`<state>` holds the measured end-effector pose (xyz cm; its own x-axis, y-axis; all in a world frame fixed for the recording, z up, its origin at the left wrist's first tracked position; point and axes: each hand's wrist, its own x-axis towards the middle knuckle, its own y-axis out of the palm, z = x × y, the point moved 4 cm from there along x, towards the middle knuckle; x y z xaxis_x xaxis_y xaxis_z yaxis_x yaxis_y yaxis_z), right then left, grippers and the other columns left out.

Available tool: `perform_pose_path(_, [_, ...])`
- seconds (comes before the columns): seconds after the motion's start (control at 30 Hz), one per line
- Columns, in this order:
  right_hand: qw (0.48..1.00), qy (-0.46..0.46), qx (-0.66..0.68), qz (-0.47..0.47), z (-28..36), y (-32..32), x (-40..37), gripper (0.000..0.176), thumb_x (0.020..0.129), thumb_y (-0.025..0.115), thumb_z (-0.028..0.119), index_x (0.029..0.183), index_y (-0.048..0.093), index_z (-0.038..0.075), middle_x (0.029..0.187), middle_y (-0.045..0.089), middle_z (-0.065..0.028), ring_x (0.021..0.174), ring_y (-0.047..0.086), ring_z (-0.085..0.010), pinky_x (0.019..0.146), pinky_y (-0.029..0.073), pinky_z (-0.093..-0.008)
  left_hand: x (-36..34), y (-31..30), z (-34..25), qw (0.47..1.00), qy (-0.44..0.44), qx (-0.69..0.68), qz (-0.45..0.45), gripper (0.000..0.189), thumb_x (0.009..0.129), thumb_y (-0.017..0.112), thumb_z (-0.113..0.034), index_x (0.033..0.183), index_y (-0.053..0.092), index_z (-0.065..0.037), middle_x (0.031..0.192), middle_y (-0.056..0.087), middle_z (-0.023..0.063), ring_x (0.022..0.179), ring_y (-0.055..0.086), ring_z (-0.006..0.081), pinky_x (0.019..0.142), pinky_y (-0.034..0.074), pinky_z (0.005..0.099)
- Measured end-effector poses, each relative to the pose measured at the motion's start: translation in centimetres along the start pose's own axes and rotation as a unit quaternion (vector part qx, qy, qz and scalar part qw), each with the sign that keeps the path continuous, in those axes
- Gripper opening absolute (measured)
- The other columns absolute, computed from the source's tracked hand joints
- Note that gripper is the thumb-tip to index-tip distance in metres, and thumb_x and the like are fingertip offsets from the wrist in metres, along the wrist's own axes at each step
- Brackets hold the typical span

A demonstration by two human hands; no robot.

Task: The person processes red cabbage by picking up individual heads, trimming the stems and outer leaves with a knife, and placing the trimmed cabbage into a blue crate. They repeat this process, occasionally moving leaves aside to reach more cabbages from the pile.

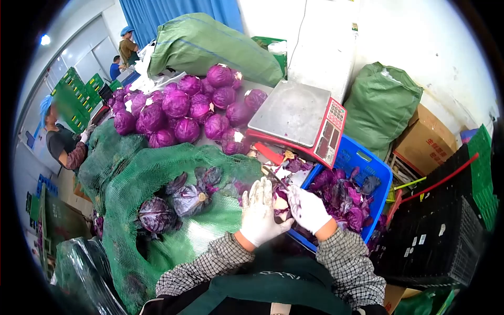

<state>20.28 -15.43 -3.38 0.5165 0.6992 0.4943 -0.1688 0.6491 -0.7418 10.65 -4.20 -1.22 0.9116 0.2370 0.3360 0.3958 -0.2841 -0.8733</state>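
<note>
My left hand, in a soiled white glove, is held up flat with its fingers stretched out and nothing in it. Close to its right, my gloved right hand is closed around what looks like a knife, its thin dark blade pointing up and left. Below the hands lie pale and purple cabbage trimmings. Left of my left hand, a red cabbage with its cut stem showing and a darker red cabbage rest on a green mesh sack.
Trimmed red cabbages are heaped behind the sack. A red scale stands ahead, a blue crate of purple leaves to the right. Black crates flank my right side; a co-worker stands at far left.
</note>
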Motion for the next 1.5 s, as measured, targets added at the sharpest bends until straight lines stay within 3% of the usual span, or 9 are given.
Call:
perform_pose_path(0.23, [0.984, 0.176, -0.026, 0.024, -6.7, 1.4, 2.3, 0.031, 0.097, 0.041, 0.028, 0.091, 0.060, 0.004, 0.078, 0.064, -0.0225, 0.073, 0.064, -0.0402, 0.065, 0.052, -0.0493, -1.4, -1.3, 0.1, 0.998, 0.046, -0.035, -0.028, 0.112, 0.061, 0.081, -0.041, 0.144, 0.022, 0.006, 0.144, 0.032, 0.0273, 0.133, 0.033, 0.0437, 0.110, 0.026, 0.0543])
perform_pose_path(0.47, [0.966, 0.140, -0.095, -0.195, -21.4, 4.3, -17.6, 0.011, 0.091, 0.053, 0.008, 0.082, 0.050, 0.003, 0.069, 0.051, -0.0038, 0.055, 0.049, -0.0189, 0.056, 0.046, -0.0235, -8.9, -4.2, 8.6, 0.976, -0.046, -0.206, -0.048, 0.112, 0.060, 0.084, -0.035, 0.145, 0.022, 0.002, 0.141, 0.032, 0.0254, 0.132, 0.033, 0.0406, 0.110, 0.030, 0.0471])
perform_pose_path(0.5, [0.830, 0.464, 0.228, -0.209, -19.5, 0.2, -19.4, 0.016, 0.099, 0.048, 0.018, 0.102, 0.056, 0.005, 0.086, 0.061, -0.0024, 0.076, 0.059, -0.0120, 0.066, 0.049, -0.0281, -9.2, -4.2, 9.6, 0.976, -0.064, -0.202, -0.041, 0.111, 0.061, 0.084, -0.036, 0.145, 0.023, 0.002, 0.141, 0.032, 0.0248, 0.133, 0.032, 0.0398, 0.111, 0.030, 0.0464])
perform_pose_path(0.57, [0.822, 0.537, 0.152, -0.111, -12.6, -5.0, -15.8, 0.031, 0.096, 0.055, 0.021, 0.117, 0.053, -0.001, 0.094, 0.063, -0.0065, 0.082, 0.060, -0.0144, 0.073, 0.050, -0.0282, -8.6, -4.4, 9.6, 0.976, -0.114, -0.185, -0.020, 0.110, 0.062, 0.084, -0.037, 0.145, 0.023, 0.002, 0.141, 0.032, 0.0237, 0.133, 0.032, 0.0391, 0.111, 0.030, 0.0453])
perform_pose_path(0.67, [0.955, 0.263, 0.079, -0.109, -9.2, -4.1, -11.2, 0.049, 0.091, 0.064, 0.022, 0.131, 0.049, -0.001, 0.103, 0.065, -0.0106, 0.092, 0.062, -0.0181, 0.080, 0.050, -0.0290, -6.2, -3.9, 7.3, 0.994, -0.042, -0.098, -0.036, 0.120, 0.057, 0.088, -0.045, 0.144, 0.022, 0.005, 0.137, 0.035, 0.0274, 0.131, 0.034, 0.0425, 0.109, 0.032, 0.0476])
perform_pose_path(0.87, [0.983, 0.012, 0.181, -0.015, 4.9, -1.5, -1.3, 0.050, 0.081, 0.074, 0.016, 0.124, 0.054, 0.001, 0.114, 0.060, -0.0172, 0.105, 0.060, -0.0316, 0.091, 0.049, -0.0361, -3.3, -6.1, 1.4, 0.993, -0.030, 0.072, 0.084, 0.126, 0.048, 0.087, -0.056, 0.145, 0.027, 0.001, 0.138, 0.037, 0.0278, 0.119, 0.041, 0.0446, 0.101, 0.039, 0.0514])
perform_pose_path(1.07, [0.812, 0.141, 0.565, 0.035, 4.4, 2.5, -1.8, 0.048, 0.083, 0.068, -0.002, 0.126, 0.047, -0.004, 0.114, 0.052, -0.0095, 0.108, 0.055, -0.0162, 0.090, 0.047, -0.0274, -3.6, -6.8, 2.2, 0.985, 0.006, 0.106, 0.137, 0.120, 0.050, 0.086, -0.056, 0.145, 0.031, -0.006, 0.144, 0.031, 0.0272, 0.126, 0.037, 0.0451, 0.104, 0.034, 0.0546])
perform_pose_path(1.27, [0.980, 0.057, 0.188, 0.018, 5.0, -0.7, -1.1, 0.043, 0.081, 0.071, 0.006, 0.119, 0.052, -0.002, 0.112, 0.053, -0.0184, 0.102, 0.060, -0.0257, 0.086, 0.051, -0.0309, -2.5, -4.5, 2.9, 0.990, 0.081, -0.005, 0.119, 0.115, 0.055, 0.083, -0.054, 0.144, 0.031, -0.003, 0.150, 0.027, 0.0244, 0.136, 0.028, 0.0449, 0.111, 0.024, 0.0541])
perform_pose_path(1.5, [0.998, 0.056, 0.015, -0.011, 5.0, -1.3, -1.5, 0.026, 0.082, 0.062, 0.012, 0.106, 0.059, 0.003, 0.074, 0.057, -0.0142, 0.061, 0.060, -0.0329, 0.055, 0.050, -0.0403, -4.8, -4.4, 0.8, 0.995, 0.074, 0.055, 0.043, 0.112, 0.053, 0.086, -0.049, 0.138, 0.035, 0.005, 0.140, 0.040, 0.0264, 0.129, 0.037, 0.0469, 0.107, 0.031, 0.0547])
